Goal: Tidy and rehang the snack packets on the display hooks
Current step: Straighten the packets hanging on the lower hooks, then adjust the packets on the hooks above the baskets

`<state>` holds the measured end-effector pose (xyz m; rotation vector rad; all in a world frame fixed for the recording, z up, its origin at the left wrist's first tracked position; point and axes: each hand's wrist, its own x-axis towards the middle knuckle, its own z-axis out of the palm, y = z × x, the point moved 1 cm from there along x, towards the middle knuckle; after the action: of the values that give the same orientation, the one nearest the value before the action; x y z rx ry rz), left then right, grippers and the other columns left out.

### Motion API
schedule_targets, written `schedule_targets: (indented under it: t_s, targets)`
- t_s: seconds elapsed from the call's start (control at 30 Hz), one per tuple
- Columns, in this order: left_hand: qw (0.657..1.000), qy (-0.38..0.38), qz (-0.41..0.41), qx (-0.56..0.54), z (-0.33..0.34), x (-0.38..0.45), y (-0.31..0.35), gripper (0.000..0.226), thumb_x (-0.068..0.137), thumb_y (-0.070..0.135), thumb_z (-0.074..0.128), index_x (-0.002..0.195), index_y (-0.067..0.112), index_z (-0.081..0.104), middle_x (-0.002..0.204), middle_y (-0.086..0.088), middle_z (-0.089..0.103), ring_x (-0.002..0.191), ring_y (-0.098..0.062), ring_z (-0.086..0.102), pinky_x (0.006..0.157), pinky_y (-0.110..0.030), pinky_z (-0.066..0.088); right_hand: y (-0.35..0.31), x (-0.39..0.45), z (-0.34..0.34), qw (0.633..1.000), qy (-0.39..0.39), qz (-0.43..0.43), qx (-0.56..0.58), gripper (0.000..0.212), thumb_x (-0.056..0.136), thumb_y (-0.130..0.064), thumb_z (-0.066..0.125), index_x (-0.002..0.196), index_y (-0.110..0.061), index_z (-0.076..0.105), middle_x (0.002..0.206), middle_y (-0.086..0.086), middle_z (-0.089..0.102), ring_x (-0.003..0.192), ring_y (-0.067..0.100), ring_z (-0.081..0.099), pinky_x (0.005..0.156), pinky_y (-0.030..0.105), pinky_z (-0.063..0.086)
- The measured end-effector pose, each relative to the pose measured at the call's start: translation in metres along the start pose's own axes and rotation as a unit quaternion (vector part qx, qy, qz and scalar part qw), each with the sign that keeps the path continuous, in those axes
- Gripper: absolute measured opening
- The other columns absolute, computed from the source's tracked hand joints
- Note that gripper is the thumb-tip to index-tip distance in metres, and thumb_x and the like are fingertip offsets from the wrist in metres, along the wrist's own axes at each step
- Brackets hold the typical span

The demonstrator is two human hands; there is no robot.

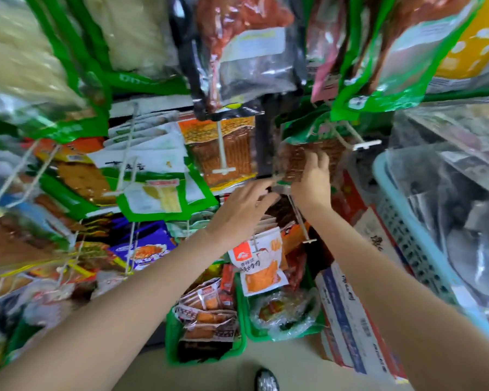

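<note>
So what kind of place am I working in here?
Most likely a small grocery or snack shop aisle: packets hang in rows on white display hooks, green baskets of snacks sit on the floor, and both hands hold a brown packet at a hook.

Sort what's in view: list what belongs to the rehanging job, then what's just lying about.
In the job:
left hand
right hand, on the brown snack packet
white display hook above it

Lying about:
green basket of packets on the floor
cardboard box
blue crate
</note>
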<state>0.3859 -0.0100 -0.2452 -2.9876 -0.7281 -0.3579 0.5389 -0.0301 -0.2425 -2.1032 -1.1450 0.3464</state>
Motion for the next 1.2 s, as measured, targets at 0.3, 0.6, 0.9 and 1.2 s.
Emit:
schedule_targets:
  t_s: [0.3,0.6,0.9,1.2]
  targets:
    - [0.995,-0.054,-0.065,0.052,-0.02,-0.125,-0.075,0.063,0.043,0.0,0.082,0.103,0.006,0.064,0.105,-0.015,0.063,0.087,-0.029,0.065,0.067,-0.035,0.056,-0.062,-0.083,0.079,0.977,-0.156,-0.132,-0.055,0.031,0.088,0.001,0.041,0.117,0.0,0.052,0.105,0.025,0.062,0.098,0.039,0.059,0.077,0.041,0.046]
    - [0.987,-0.046,-0.132,0.082,-0.079,-0.308,-0.161,0.038,0.059,0.013,0.048,0.093,0.009,0.065,0.092,-0.012,0.068,0.071,-0.026,0.068,0.054,-0.026,0.055,-0.228,-0.174,0.168,0.932,-0.226,-0.275,-0.073,0.03,0.087,-0.003,0.043,0.109,-0.008,0.063,0.101,0.022,0.068,0.096,0.037,0.062,0.076,0.037,0.045]
    - [0.921,-0.017,-0.38,0.087,-0.188,-0.516,-0.256,0.042,0.079,0.012,0.044,0.121,0.005,0.05,0.116,-0.016,0.052,0.098,-0.035,0.057,0.076,-0.038,0.045,-0.426,-0.307,0.288,0.873,-0.233,-0.428,-0.02,0.024,0.086,-0.004,0.045,0.102,-0.006,0.063,0.11,0.018,0.062,0.105,0.037,0.056,0.085,0.041,0.044]
    - [0.907,-0.035,-0.414,0.068,-0.193,-0.565,-0.334,0.046,0.087,0.014,0.046,0.133,0.013,0.038,0.135,-0.009,0.037,0.118,-0.029,0.045,0.094,-0.043,0.04,-0.51,-0.303,0.36,0.871,-0.229,-0.41,-0.147,0.041,0.086,-0.007,0.05,0.126,-0.001,0.043,0.142,0.016,0.024,0.131,0.037,0.029,0.104,0.043,0.034]
